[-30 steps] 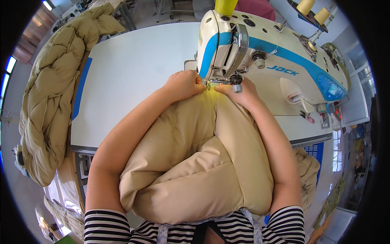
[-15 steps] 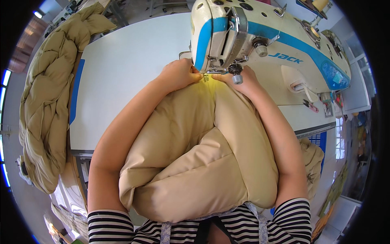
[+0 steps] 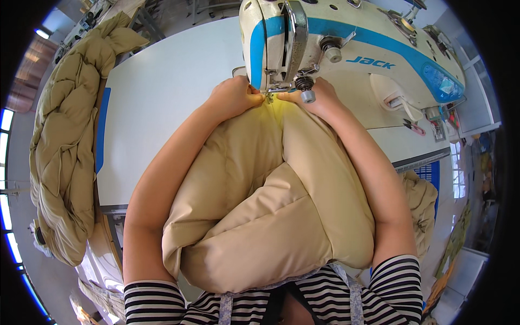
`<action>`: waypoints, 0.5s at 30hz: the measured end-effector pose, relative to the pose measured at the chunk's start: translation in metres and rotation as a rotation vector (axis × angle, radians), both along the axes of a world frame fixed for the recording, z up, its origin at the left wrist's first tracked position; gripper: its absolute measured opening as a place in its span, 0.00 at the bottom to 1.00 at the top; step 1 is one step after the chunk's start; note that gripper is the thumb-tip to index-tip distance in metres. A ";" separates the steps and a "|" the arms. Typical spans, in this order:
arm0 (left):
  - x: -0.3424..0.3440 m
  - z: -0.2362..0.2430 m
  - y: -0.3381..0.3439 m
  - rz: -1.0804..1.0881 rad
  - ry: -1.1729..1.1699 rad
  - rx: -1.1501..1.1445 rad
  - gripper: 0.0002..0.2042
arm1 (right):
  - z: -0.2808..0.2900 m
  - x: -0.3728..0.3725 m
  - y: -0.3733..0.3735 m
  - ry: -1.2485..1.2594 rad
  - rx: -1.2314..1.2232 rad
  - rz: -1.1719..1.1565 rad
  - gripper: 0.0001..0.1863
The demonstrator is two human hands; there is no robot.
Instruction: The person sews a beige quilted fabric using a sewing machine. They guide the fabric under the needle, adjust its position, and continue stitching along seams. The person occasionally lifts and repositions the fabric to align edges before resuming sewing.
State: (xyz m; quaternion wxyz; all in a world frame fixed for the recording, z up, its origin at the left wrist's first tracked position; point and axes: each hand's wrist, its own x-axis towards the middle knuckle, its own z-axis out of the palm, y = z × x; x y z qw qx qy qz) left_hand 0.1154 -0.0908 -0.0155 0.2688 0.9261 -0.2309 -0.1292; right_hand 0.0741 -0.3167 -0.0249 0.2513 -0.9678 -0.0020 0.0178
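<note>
My left hand (image 3: 233, 95) is closed on a puffy beige padded fabric piece (image 3: 244, 233), just left of the presser foot (image 3: 269, 97) of a white and blue sewing machine (image 3: 357, 43). My right hand (image 3: 319, 100) is right of the foot, partly behind the machine's head, its thumb on the fabric and fingers pinching it. A yellow glow lights the fabric between them. The piece lies in a folded mound toward my body, between my forearms.
A white worktable (image 3: 151, 97) surrounds the machine. Piled khaki padded garments (image 3: 62, 157) hang over its left side. Pink-handled snips (image 3: 416, 127) lie at the right. A blue plastic basket (image 3: 428, 172) with beige fabric (image 3: 417, 211) stands below the right edge.
The machine and both hands sit higher and further left in the picture, as the view has shifted. My hands stay on the fabric beside the presser foot.
</note>
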 end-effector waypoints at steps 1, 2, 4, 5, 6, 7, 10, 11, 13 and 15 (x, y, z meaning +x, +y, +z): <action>0.000 0.000 0.000 0.012 0.008 0.030 0.20 | 0.002 -0.001 0.001 0.003 -0.013 0.006 0.38; -0.001 0.001 0.000 0.014 0.010 0.034 0.20 | 0.004 -0.002 0.001 0.007 -0.027 0.012 0.37; -0.002 0.003 -0.002 0.020 0.018 0.043 0.20 | 0.006 -0.002 0.001 -0.003 -0.022 0.005 0.36; -0.003 0.005 -0.003 0.022 0.025 0.048 0.20 | 0.006 -0.002 0.001 0.006 -0.016 0.002 0.36; -0.004 0.008 -0.003 0.027 0.030 0.047 0.20 | 0.005 -0.002 0.001 0.001 -0.010 0.007 0.35; -0.005 0.012 -0.002 0.005 0.045 0.091 0.20 | 0.005 -0.003 0.002 0.011 -0.001 0.014 0.34; -0.013 0.031 0.013 -0.027 0.193 0.099 0.22 | 0.008 -0.015 0.001 0.001 -0.015 0.036 0.30; -0.017 0.039 0.024 -0.025 0.314 0.034 0.24 | 0.012 -0.022 -0.001 -0.011 -0.025 0.044 0.28; -0.029 0.055 0.053 -0.030 0.568 -0.115 0.28 | 0.026 -0.045 -0.008 -0.075 0.251 0.128 0.22; -0.046 0.065 0.079 0.006 0.719 -0.279 0.28 | 0.048 -0.074 -0.018 -0.045 0.475 0.184 0.18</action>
